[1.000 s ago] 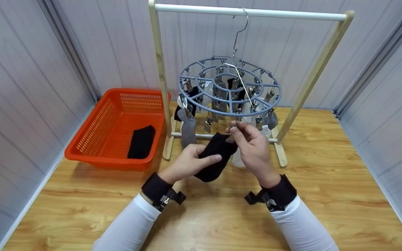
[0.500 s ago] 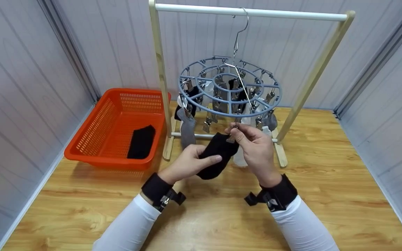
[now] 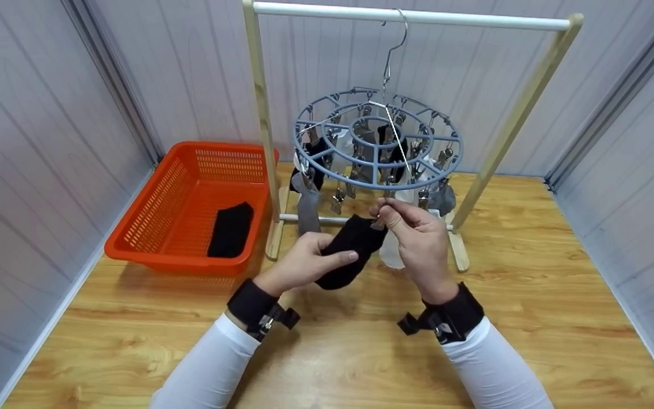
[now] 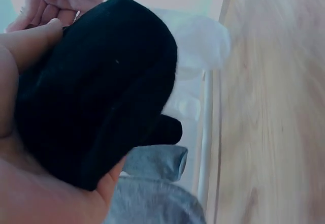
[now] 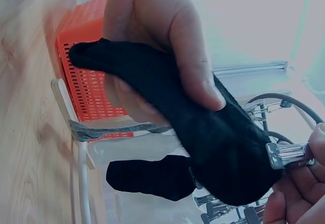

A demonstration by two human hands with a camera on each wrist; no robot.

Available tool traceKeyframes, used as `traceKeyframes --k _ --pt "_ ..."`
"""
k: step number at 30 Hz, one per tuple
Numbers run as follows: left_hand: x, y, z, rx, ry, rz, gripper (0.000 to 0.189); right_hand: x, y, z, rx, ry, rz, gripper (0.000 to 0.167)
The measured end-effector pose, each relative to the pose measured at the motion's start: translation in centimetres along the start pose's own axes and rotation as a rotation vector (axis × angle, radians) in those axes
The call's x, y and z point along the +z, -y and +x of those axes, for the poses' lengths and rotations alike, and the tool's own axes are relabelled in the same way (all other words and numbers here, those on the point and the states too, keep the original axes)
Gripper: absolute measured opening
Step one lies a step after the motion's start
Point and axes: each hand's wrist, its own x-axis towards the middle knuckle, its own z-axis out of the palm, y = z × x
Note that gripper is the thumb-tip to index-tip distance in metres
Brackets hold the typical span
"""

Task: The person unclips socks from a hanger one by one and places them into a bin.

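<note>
My left hand (image 3: 304, 262) grips a black sock (image 3: 352, 250) with the thumb across its front, just below the near rim of the round grey-blue clip hanger (image 3: 375, 176). In the right wrist view a metal clip (image 5: 289, 154) sits over the sock's edge. My right hand (image 3: 420, 244) pinches that clip between thumb and fingers, to the right of the sock. Some of the right hand's fingertips are hidden behind the thumb in the head view. Several other socks hang from the hanger, among them a grey sock (image 3: 307, 210) at its left side.
An orange basket (image 3: 191, 266) stands at the left with a black sock (image 3: 230, 230) lying in it. The hanger hooks onto the white bar (image 3: 474, 20) of a wooden-legged rack. Bare clips (image 3: 337, 201) dangle near the hanger's front rim. Wall panels enclose the back and sides.
The head view has shifted slightly. Both hands keep their hold on the black sock and the clip, almost unmoved. The clip stays at the sock's edge.
</note>
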Motion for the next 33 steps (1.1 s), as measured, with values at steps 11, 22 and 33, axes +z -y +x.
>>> traceKeyframes --k 11,22,33 --pt "-4.1 -1.6 -1.5 -0.064 0.141 0.145 0.024 0.4 0.2 0.1 0.039 -0.029 -0.053 0.022" --pt "-9.8 -3.7 -4.7 -0.099 -0.079 0.080 0.030 0.1 0.4 -0.3 -0.052 -0.021 -0.307 0.031" --pt "-13.9 -3.1 -6.0 -0.201 -0.417 0.115 0.035 -0.8 0.2 -0.3 -0.391 -0.044 -0.666 0.037"
